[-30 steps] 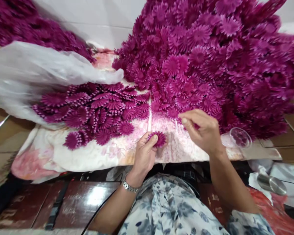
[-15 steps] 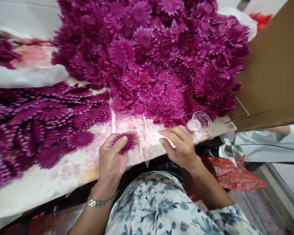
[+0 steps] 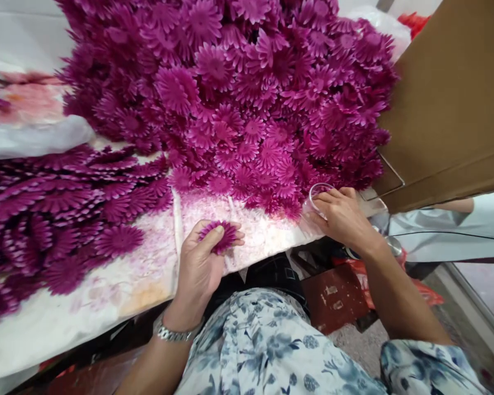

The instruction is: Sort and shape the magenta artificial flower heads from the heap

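A single purple artificial flower head (image 3: 224, 237) lies pinched between the thumb and fingers of my left hand (image 3: 201, 260), just above the table's front edge. My right hand (image 3: 342, 216) is curled at a small clear plastic cup (image 3: 312, 189), its thumb and fingers closed about the rim. The fingertips there are partly hidden, and the hand covers much of the cup. Beyond both hands rises a big heap of magenta flower heads (image 3: 218, 68). More purple flower heads (image 3: 72, 200) lie in overlapping rows to the left.
A stained pale cloth (image 3: 107, 293) covers the table. A brown cardboard sheet (image 3: 453, 109) stands at the right, with a bent metal wire (image 3: 395, 189) beside it. White plastic wrap (image 3: 37, 136) lies at left. Another person's pale sleeve (image 3: 440, 236) shows at far right.
My right hand has moved right, from the cloth to the plastic cup. The left hand still holds the flower head. The whole view has shifted slightly.
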The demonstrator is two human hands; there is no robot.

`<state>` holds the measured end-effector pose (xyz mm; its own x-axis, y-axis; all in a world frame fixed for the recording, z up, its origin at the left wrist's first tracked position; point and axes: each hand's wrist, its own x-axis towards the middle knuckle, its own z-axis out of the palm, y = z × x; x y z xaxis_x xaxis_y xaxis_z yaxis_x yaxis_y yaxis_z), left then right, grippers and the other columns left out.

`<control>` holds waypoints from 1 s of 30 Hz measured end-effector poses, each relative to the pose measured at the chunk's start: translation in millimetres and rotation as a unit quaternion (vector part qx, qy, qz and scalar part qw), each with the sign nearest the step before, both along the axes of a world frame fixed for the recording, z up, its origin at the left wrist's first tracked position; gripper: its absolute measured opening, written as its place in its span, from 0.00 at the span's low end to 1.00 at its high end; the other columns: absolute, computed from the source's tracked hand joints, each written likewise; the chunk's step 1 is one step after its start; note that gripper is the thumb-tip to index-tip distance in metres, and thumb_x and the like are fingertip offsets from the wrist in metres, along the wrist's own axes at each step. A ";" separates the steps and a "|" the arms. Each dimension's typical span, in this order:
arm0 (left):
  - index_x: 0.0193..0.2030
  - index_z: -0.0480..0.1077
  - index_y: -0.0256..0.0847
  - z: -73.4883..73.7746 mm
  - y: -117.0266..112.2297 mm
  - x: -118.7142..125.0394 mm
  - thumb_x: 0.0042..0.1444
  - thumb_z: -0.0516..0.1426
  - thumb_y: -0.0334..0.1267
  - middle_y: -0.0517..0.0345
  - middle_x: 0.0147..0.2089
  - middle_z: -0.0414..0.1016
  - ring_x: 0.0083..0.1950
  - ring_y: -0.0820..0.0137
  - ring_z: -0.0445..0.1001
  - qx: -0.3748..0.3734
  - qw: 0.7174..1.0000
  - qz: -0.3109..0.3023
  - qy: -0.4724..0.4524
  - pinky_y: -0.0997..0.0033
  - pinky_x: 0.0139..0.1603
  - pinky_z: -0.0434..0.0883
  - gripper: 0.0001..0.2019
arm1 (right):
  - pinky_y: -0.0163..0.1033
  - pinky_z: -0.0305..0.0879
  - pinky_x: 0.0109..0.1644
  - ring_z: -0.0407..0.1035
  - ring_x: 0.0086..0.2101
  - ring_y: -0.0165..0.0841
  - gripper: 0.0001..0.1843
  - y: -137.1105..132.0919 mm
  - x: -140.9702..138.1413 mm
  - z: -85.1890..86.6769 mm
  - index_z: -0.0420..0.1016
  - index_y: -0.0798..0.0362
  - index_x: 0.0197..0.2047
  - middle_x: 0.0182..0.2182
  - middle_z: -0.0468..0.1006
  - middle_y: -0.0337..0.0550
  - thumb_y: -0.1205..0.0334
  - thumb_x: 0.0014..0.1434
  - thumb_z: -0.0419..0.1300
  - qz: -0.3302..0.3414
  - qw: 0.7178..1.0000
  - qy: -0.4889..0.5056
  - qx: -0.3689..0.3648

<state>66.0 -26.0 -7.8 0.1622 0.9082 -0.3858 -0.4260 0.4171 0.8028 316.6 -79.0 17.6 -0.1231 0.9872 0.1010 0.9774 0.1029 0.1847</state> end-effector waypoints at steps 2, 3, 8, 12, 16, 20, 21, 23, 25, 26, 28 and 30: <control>0.31 0.65 0.38 -0.9 0.2 1.2 0.45 0.59 0.33 0.54 0.29 0.79 0.27 0.68 0.77 -0.006 1.000 -0.020 -0.014 0.72 0.27 0.73 0.06 | 0.43 0.48 0.41 0.68 0.37 0.36 0.12 1.6 2.7 -1.2 0.74 0.53 0.31 0.32 0.79 0.42 0.60 0.62 0.52 0.007 1.000 0.001 -0.006; 0.33 0.66 0.39 -1.6 0.6 1.4 0.47 0.58 0.34 0.54 0.29 0.79 0.27 0.68 0.78 -0.012 0.999 -0.028 -0.023 0.72 0.27 0.73 0.06 | 0.43 0.49 0.42 0.68 0.36 0.36 0.13 1.3 4.5 -1.5 0.74 0.53 0.30 0.32 0.79 0.42 0.59 0.62 0.52 0.012 1.000 0.003 -0.006; 0.39 0.68 0.37 -5.0 3.0 1.1 0.56 0.51 0.39 0.51 0.32 0.78 0.33 0.65 0.79 -0.046 0.995 -0.025 -0.088 0.69 0.33 0.74 0.10 | 0.42 0.57 0.45 0.72 0.36 0.35 0.14 -10.5 15.2 7.7 0.75 0.52 0.39 0.37 0.80 0.43 0.53 0.61 0.54 0.070 0.993 0.043 0.086; 0.42 0.68 0.37 -4.2 2.6 2.3 0.58 0.49 0.42 0.49 0.37 0.78 0.42 0.63 0.78 -0.046 0.987 -0.011 -0.154 0.59 0.45 0.73 0.12 | 0.43 0.62 0.44 0.72 0.33 0.37 0.08 -22.1 0.3 21.2 0.75 0.52 0.38 0.32 0.80 0.44 0.59 0.56 0.60 0.054 0.974 0.053 0.213; 0.43 0.69 0.39 -0.2 0.6 5.3 0.60 0.47 0.47 0.50 0.41 0.77 0.48 0.63 0.75 -0.037 0.978 -0.007 -0.204 0.56 0.52 0.70 0.16 | 0.42 0.66 0.42 0.71 0.35 0.35 0.11 -15.7 -59.7 9.1 0.74 0.53 0.42 0.34 0.79 0.45 0.69 0.54 0.59 0.157 0.932 0.261 0.196; 0.44 0.69 0.40 1.3 0.3 7.4 0.59 0.47 0.51 0.51 0.41 0.77 0.47 0.62 0.76 -0.048 0.979 -0.022 -0.199 0.57 0.50 0.71 0.19 | 0.46 0.66 0.48 0.69 0.43 0.36 0.16 -0.2 -128.4 -26.2 0.70 0.55 0.51 0.43 0.77 0.50 0.67 0.59 0.54 0.236 0.891 0.370 0.116; 0.43 0.70 0.40 0.8 0.7 7.1 0.58 0.47 0.51 0.51 0.40 0.77 0.46 0.62 0.76 -0.058 0.980 -0.020 -0.191 0.58 0.49 0.72 0.19 | 0.49 0.64 0.50 0.68 0.45 0.38 0.17 1.5 -139.8 -34.1 0.70 0.57 0.52 0.45 0.76 0.51 0.65 0.59 0.53 0.231 0.893 0.369 0.117; 0.36 0.72 0.38 -0.6 2.2 5.1 0.57 0.48 0.51 0.51 0.36 0.78 0.43 0.61 0.77 -0.088 0.978 -0.019 -0.187 0.59 0.46 0.73 0.19 | 0.52 0.62 0.53 0.67 0.48 0.40 0.18 1.2 -152.6 -44.2 0.70 0.58 0.52 0.47 0.76 0.53 0.65 0.59 0.53 0.230 0.893 0.370 0.114; 0.29 0.71 0.37 -1.3 4.8 1.4 0.57 0.48 0.49 0.51 0.31 0.77 0.39 0.62 0.78 -0.135 0.971 -0.031 -0.195 0.62 0.44 0.74 0.19 | 0.52 0.63 0.52 0.68 0.47 0.40 0.16 -1.7 -153.4 -45.1 0.71 0.58 0.50 0.45 0.76 0.52 0.66 0.59 0.54 0.246 0.880 0.391 0.108; 0.27 0.71 0.37 -1.1 6.4 -0.8 0.56 0.48 0.47 0.51 0.29 0.77 0.37 0.63 0.78 -0.155 0.968 -0.031 -0.197 0.63 0.42 0.74 0.18 | 0.50 0.64 0.51 0.69 0.45 0.38 0.14 -2.5 -150.7 -42.2 0.72 0.57 0.48 0.43 0.77 0.51 0.66 0.58 0.54 0.256 0.868 0.411 0.105; 0.25 0.70 0.37 0.3 9.4 -4.4 0.55 0.49 0.43 0.53 0.26 0.75 0.32 0.67 0.76 -0.167 0.968 0.001 -0.187 0.67 0.38 0.74 0.16 | 0.46 0.66 0.48 0.70 0.42 0.36 0.12 0.6 -143.6 -32.5 0.74 0.55 0.44 0.38 0.78 0.48 0.69 0.58 0.55 0.253 0.848 0.451 0.117; 0.23 0.69 0.37 1.9 10.3 -5.1 0.53 0.50 0.38 0.57 0.23 0.73 0.27 0.72 0.74 -0.133 0.975 0.054 -0.172 0.72 0.35 0.72 0.12 | 0.45 0.67 0.48 0.69 0.42 0.35 0.12 12.4 -140.2 -22.8 0.74 0.54 0.44 0.38 0.77 0.48 0.69 0.59 0.53 0.203 0.843 0.475 0.151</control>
<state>60.8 -15.7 -5.9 0.2333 0.8020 -0.5500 -0.7034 0.5297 0.4740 176.4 -66.6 -5.3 -0.1663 0.7946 0.5839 0.5947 0.5531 -0.5834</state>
